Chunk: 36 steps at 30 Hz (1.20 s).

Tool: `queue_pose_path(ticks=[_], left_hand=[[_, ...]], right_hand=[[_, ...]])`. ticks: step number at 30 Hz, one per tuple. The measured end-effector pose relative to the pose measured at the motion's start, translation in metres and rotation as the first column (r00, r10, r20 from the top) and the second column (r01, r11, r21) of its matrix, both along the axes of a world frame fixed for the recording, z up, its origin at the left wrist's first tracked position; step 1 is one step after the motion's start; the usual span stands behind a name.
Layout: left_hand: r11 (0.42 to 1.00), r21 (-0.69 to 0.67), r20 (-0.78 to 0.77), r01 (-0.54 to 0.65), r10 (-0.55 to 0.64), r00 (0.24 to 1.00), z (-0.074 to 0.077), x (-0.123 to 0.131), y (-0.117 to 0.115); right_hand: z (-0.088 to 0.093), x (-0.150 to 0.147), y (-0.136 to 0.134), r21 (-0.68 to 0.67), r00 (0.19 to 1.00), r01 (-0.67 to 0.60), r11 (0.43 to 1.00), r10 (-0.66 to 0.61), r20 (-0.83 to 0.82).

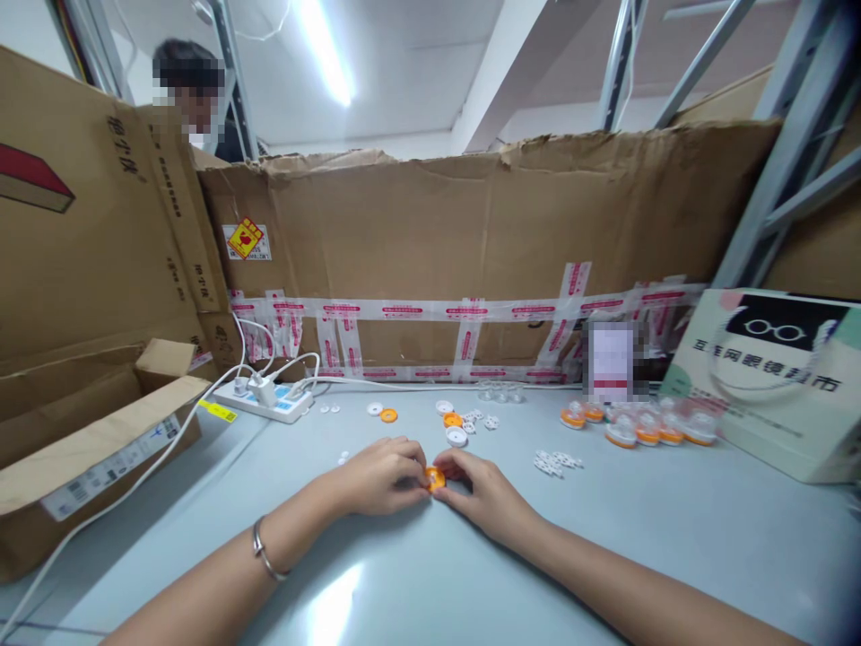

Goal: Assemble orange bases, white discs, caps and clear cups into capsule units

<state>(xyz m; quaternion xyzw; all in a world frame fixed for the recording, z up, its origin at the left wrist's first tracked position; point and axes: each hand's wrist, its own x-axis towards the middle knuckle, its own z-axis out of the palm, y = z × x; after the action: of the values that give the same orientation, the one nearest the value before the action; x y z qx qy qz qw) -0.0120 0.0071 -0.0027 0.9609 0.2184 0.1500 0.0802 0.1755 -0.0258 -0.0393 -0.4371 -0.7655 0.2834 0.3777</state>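
Observation:
Between my two hands, just above or on the table, is an orange round plastic piece (436, 479). My right hand (485, 492) pinches its right side between thumb and fingers. The bent fingers of my left hand (387, 474) close in at its left edge; whether they grip it or a small part on it is hidden. Beyond the hands lie a white disc (456, 437) and another orange disc (453, 420), with small white perforated pieces (474, 418) beside them. A further orange disc (388, 415) rests to the left, touching a white one (374, 409).
Orange-and-clear domed units (647, 429) cluster at right, before a paper bag (773, 386). White flower-like pieces (557, 462) lie right of my hands. A power strip (265, 399) and an open cardboard box (100, 431) stand left. Cardboard (430, 224) walls the back; a person (192, 94) is behind it.

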Motion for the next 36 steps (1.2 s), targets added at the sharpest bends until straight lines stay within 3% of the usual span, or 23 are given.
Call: queue_pose_path(ticks=[3,5,8,10,13,19,23,30,36], left_hand=[[0.99,-0.138,0.091,-0.035,0.048,0.995,0.014,-0.01,0.007],[0.974,-0.149,0.088,-0.169,0.183,0.979,0.028,-0.024,0.013],[0.904,-0.172,-0.185,-0.392,0.361,0.914,0.046,-0.048,0.019],[0.864,-0.186,-0.328,-0.468,0.395,0.858,0.051,-0.059,0.02],[0.856,-0.201,-0.332,-0.477,0.399,0.855,0.046,-0.062,0.022],[0.843,-0.25,-0.347,-0.477,0.382,0.856,0.02,-0.049,0.03],[0.839,-0.25,-0.357,-0.483,0.384,0.852,0.016,-0.049,0.032],[0.873,-0.135,-0.354,-0.469,0.4,0.845,0.018,-0.045,0.025],[0.892,0.037,-0.365,-0.451,0.432,0.825,0.013,-0.032,0.021]], right_hand=[[0.0,0.0,0.0,-0.004,1.0,0.015,1.0,-0.015,0.008],[0.0,0.0,0.0,-0.015,0.999,0.029,0.999,-0.029,0.018],[0.0,0.0,0.0,-0.026,0.998,0.043,0.999,-0.042,0.036],[0.0,0.0,0.0,-0.033,0.998,0.045,0.998,-0.043,0.046],[0.0,0.0,-0.001,-0.035,0.998,0.045,0.998,-0.043,0.051],[0.002,0.0,-0.002,-0.045,0.999,0.036,0.998,-0.034,0.04],[0.002,0.001,-0.002,-0.066,0.999,0.05,0.997,-0.049,0.019],[0.003,0.005,-0.001,-0.073,0.982,0.094,0.993,-0.104,-0.155],[0.009,0.008,-0.002,-0.036,0.981,0.083,0.996,-0.088,-0.172]])
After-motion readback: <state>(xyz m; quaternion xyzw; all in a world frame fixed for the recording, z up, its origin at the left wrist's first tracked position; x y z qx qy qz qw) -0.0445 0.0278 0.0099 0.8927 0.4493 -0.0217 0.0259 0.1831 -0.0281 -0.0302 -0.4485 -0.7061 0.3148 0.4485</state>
